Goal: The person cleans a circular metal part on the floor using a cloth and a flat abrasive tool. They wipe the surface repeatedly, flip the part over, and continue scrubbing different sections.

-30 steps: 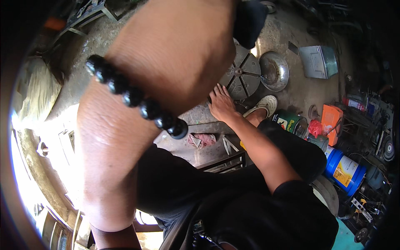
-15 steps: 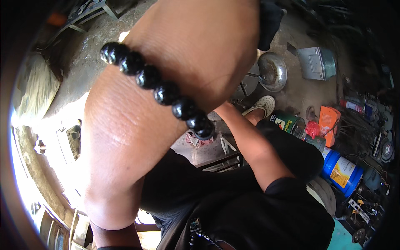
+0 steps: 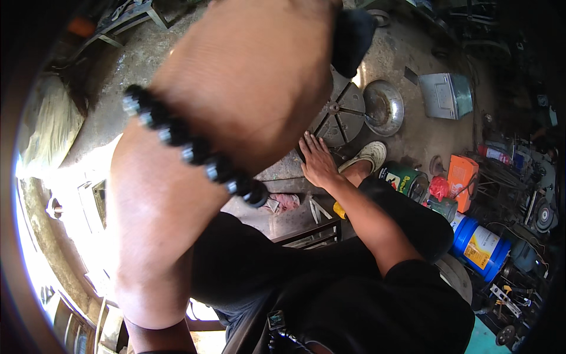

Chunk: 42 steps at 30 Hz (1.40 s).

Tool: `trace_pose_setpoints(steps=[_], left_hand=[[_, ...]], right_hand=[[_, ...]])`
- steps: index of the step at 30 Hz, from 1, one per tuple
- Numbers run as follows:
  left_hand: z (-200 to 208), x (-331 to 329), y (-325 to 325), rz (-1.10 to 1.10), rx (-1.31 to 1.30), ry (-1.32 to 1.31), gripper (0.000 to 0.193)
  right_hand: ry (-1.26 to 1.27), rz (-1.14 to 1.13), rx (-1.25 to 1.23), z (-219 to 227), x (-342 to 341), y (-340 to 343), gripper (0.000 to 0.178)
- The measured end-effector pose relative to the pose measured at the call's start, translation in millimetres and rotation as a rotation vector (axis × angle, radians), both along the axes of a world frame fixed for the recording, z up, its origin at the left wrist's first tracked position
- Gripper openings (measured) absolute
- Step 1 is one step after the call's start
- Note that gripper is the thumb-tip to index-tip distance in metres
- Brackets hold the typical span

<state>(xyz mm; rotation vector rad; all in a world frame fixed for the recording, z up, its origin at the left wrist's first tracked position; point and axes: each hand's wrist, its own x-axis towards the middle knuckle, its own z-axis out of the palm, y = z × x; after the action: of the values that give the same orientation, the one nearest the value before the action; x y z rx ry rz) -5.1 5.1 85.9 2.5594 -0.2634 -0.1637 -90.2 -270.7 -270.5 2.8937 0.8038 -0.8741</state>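
The round metal plate (image 3: 348,118) sits low by the floor beyond the person's knees, grey and worn, cut by dark straight slots running out from a small hub; its far-left part is hidden. The right hand (image 3: 319,162) lies at its near edge, fingers stretched out and holding nothing I can see; whether they touch the plate I can't tell. What blocks the sight is the left hand (image 3: 253,74), raised large in front, a black bead bracelet (image 3: 190,154) at its wrist. A black object (image 3: 352,42) shows past it, but the fingers are hidden, so I can't tell their grip. Half a second ago that wrist covered the right hand and most of the plate; it has since swung left, baring both. Just beside the plate is a metal bowl (image 3: 392,108); farther right come a grey box (image 3: 437,97), an orange case (image 3: 462,180) and a blue bucket (image 3: 498,253).
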Motion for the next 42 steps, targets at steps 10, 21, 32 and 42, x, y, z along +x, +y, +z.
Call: trace_pose_setpoints(steps=[10,21,32,42], left_hand=[[-6,9,-9,-0.027,-0.043,0.015,0.017],[20,11,-9,0.101,0.027,0.141,0.020],[-5,11,-3,-0.073,-0.072,-0.016,0.019],[-90,50,-40,-0.286,-0.007,-0.255,0.022]], right_hand=[[-0.023,0.030,-0.075,-6,4,-22,0.084],[-0.100,-0.007,0.098,1,14,11,0.080],[-0.123,0.051,0.020,7,2,2,0.077],[-0.219,-0.460,0.343,142,-9,-72,0.069]])
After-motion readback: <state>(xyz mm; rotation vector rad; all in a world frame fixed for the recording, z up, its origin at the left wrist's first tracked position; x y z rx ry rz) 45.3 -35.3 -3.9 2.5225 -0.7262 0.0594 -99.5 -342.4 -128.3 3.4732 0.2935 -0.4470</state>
